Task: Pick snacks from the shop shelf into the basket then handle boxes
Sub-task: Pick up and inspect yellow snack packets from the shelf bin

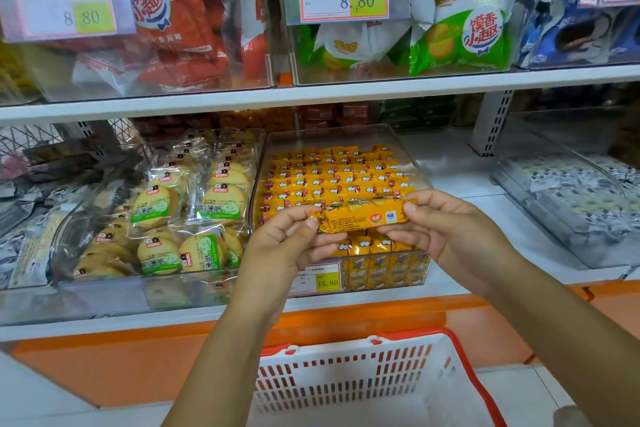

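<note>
A long yellow snack bar (363,217) is held level in front of the lower shelf. My left hand (287,243) pinches its left end and my right hand (446,232) pinches its right end. Right behind it stands a clear bin (346,135) packed with several rows of the same yellow bars. Below my forearms sits a white basket with a red rim (460,357); what shows of its inside holds nothing.
Left of the yellow bars is a clear bin of round biscuit packs (187,218). A bin of grey-wrapped packs (571,198) stands at the right. The upper shelf holds bins of red bags (180,21), green bags (460,35) and blue packs (581,28).
</note>
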{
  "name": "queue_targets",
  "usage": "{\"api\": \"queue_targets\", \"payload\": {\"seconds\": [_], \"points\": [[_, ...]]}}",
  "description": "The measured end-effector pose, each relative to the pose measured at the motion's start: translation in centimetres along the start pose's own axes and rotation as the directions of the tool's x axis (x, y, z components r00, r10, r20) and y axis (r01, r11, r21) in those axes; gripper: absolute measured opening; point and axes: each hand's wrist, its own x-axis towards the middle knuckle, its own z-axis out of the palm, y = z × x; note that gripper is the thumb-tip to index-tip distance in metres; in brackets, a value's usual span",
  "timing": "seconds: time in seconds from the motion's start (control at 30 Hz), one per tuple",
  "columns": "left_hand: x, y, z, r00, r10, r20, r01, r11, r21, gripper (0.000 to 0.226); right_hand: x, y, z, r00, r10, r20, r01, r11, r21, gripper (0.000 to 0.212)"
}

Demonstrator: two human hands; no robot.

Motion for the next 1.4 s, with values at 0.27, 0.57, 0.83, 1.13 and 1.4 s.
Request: {"api": "queue_targets", "payload": {"seconds": [0.27, 0.57, 0.83, 1.13, 1.4], "points": [[-0.2, 0.4, -0.4, 0.998, -0.001, 0.056, 0.001, 1.0, 0.002, 0.028, 0.3, -0.3, -0.5, 0.998, 0.061, 0.022, -0.063, 0.993, 0.102, 0.034], [0.2, -0.3, -0.6, 0.993, 0.079, -0.093, -0.067, 0.989, 0.129, 0.006, -0.2, -0.2, 0.0, 1.0, 0.011, -0.003, -0.012, 0.998, -0.067, 0.023], [-0.1, -0.6, 0.5, 0.973, 0.145, -0.179, -0.114, 0.978, 0.172, 0.008, -0.3, 0.4, 0.7, 0.996, -0.07, -0.048, 0.063, 0.987, -0.145, 0.01], [-0.8, -1.0, 1.6, 0.936, 0.254, -0.244, -0.181, 0.941, 0.284, 0.014, -0.7, 0.1, 1.0, 0.98, -0.18, -0.086, 0.152, 0.953, -0.263, 0.02], [-0.4, -0.9, 0.6, 0.98, 0.085, -0.179, -0.052, 0.982, 0.183, 0.021, -0.5, 0.1, 0.8, 0.99, -0.123, -0.065, 0.105, 0.968, -0.229, 0.036]]}}
